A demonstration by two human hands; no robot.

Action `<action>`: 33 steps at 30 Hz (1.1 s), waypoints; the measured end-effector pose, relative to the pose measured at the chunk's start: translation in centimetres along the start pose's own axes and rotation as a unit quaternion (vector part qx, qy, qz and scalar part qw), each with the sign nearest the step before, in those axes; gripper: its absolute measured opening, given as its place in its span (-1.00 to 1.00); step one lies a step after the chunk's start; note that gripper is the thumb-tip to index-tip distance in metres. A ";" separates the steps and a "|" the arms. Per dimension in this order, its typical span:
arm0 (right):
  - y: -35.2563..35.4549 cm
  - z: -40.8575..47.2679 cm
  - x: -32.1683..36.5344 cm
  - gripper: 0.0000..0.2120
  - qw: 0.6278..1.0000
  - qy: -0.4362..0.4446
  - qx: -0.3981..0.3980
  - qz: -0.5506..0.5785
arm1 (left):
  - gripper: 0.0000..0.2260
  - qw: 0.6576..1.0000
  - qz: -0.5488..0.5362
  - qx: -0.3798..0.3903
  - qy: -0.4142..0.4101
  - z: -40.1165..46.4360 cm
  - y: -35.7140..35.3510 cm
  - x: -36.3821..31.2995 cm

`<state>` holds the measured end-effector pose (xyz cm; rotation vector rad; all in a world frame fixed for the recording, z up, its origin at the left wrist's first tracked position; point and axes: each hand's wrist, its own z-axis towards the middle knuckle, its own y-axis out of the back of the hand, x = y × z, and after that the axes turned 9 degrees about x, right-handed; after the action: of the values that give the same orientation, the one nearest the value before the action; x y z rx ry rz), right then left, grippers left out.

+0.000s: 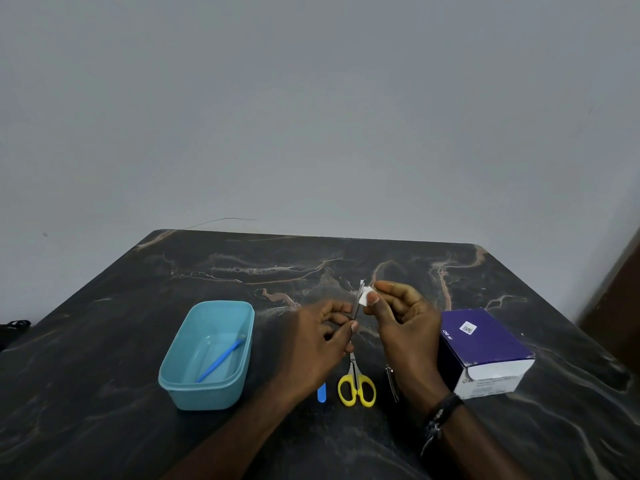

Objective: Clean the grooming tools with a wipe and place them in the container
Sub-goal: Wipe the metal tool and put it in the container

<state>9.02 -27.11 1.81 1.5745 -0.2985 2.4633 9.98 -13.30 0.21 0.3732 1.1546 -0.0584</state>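
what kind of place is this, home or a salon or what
Hard to say; probably a plain room at home, not a fitted salon. It shows only a dark marble-patterned table against a bare grey wall, with a blue plastic container and a purple box on it.

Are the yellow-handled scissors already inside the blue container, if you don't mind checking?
No, the yellow-handled scissors lie on the table to the right of the blue container, which holds only a blue stick-like tool.
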 end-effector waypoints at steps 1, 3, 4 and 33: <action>0.0 0.0 0.0 -0.87 1.000 0.000 0.000 0.003 | -0.79 1.000 0.003 0.001 0.001 0.0 0.0 0.0; 0.0 0.0 0.1 -0.87 1.000 0.002 0.005 0.009 | -0.80 1.000 0.005 0.002 0.000 -0.1 -0.1 0.1; -0.1 -0.1 0.1 -0.87 1.000 0.002 0.009 0.012 | -0.82 1.000 0.008 0.004 -0.002 -0.1 -0.1 0.1; 0.4 -0.1 1.3 -0.72 0.984 -0.112 0.111 0.079 | -0.78 0.999 0.013 -0.022 -0.025 -0.8 0.2 -1.4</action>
<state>8.33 -27.35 2.90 1.9976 -0.1955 2.5109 8.72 -13.09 1.25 0.3467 1.0992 -0.0201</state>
